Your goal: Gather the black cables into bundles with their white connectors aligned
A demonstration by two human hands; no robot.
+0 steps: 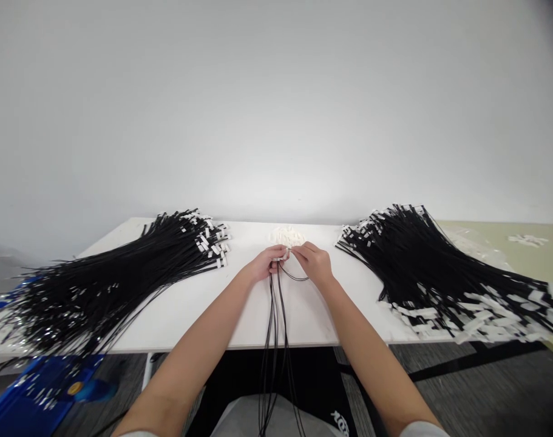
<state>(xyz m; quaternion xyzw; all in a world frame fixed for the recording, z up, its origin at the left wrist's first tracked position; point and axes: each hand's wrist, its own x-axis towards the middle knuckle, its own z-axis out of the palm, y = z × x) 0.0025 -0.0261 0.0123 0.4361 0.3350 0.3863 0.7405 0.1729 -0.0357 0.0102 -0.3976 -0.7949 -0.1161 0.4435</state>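
Note:
Several thin black cables [273, 321] hang from my left hand [267, 263] over the table's front edge towards my lap. The fingers of that hand are closed around them, near the cables' upper ends. My right hand [314, 262] pinches close to my left fingertips, at the end of one black cable that loops below between the hands. A tiny white piece seems to sit at the fingertips, too small to make out well. Just behind both hands lies a small heap of white connector housings [287, 235] on the white table [189, 312].
On the left lies a large bundle of black cables [130, 264] with white ends. Another large bundle [422, 258] fans out on the right, its white connectors at the front. A blue bin [25, 403] stands below the left edge. A plain wall [276, 109] rises behind.

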